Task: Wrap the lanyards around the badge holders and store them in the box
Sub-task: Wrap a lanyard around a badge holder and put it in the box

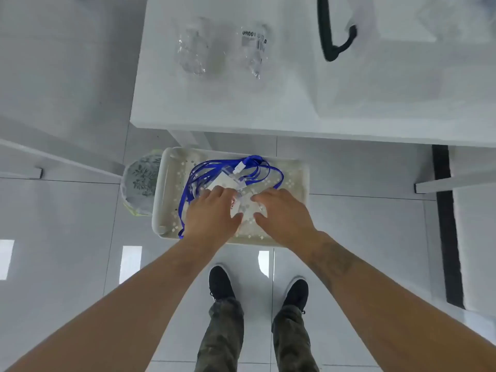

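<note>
A cream perforated box (pixel 161 189) sits on the floor under the table's front edge. Inside it lie clear badge holders (pixel 226 181) tangled with loose blue lanyards (pixel 197 174). One lanyard loop hangs over the box's near left rim. My left hand (pixel 212 213) reaches into the box with its fingers on the badge holders. My right hand (pixel 284 213) is beside it, fingers spread over another clear holder (pixel 248 206). Both hands cover what lies under them, so I cannot tell whether either grips anything.
A white table (pixel 241 103) stands just behind the box, with two crumpled clear plastic bags (pixel 222 49) and a black cable (pixel 330 36) on it. A patterned bin with a liner (pixel 141 178) sits left of the box. My shoes (pixel 257 288) stand on the tiled floor.
</note>
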Motion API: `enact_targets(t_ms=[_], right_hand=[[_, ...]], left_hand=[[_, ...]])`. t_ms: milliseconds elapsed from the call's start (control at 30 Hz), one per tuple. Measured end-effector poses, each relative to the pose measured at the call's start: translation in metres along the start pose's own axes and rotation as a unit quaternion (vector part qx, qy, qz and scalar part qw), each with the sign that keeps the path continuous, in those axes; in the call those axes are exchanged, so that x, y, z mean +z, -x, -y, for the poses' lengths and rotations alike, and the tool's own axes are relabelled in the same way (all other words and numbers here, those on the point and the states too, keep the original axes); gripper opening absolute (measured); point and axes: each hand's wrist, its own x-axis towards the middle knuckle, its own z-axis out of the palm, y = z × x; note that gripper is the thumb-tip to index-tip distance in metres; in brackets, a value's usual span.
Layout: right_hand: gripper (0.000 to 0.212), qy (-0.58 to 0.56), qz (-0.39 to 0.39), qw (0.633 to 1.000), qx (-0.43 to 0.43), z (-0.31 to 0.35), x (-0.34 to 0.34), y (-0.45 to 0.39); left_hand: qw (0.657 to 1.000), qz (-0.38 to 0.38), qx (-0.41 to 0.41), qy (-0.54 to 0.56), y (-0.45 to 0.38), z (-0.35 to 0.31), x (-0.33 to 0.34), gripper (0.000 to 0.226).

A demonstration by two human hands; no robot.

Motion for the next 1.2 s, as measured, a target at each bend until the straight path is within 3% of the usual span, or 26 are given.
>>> enact_targets(t_ms=[167,333,533,667,800,900,967,1067,1200], right_hand=[[0.039,-0.002,0.004,1.0,0.011,-0.003,0.022,-0.031],[0.036,-0.003,-0.015,1.0,0.002,-0.009,0.029,-0.04],[0.044,-0.022,-0.064,0.998,-0.02,-0.007,0.013,-0.04],[0.05,0.007,-0.086,0.995,-0.044,0.002,-0.003,-0.036],[0.025,0.007,-0.106,0.991,-0.085,0.001,-0.03,-0.017],[0.015,-0.057,-0.097,0.991,-0.071,-0.005,-0.051,0.006],[0.012,-0.153,-0.067,0.986,-0.025,-0.006,-0.07,0.023],[0.009,-0.29,-0.016,0.957,0.017,-0.002,-0.1,0.048],[0.012,-0.345,0.03,0.938,-0.006,0.004,-0.128,0.072]], left_hand=[[0.998,-0.033,-0.059,0.005,-0.033,0.022,0.025,0.048],[0.997,-0.038,-0.064,0.024,-0.047,0.027,0.032,0.046],[0.996,-0.085,-0.021,0.011,-0.038,0.028,0.018,0.016],[0.99,-0.129,0.053,-0.012,-0.028,0.029,-0.004,0.021],[0.986,-0.097,0.135,0.026,-0.012,0.013,-0.045,0.022],[0.987,-0.038,0.072,0.135,0.002,0.002,-0.08,0.021],[0.964,0.01,0.01,0.264,0.011,-0.003,-0.1,0.014],[0.887,0.073,-0.066,0.45,0.026,-0.014,-0.126,0.009],[0.836,0.103,-0.083,0.532,0.039,-0.023,-0.15,0.013]])
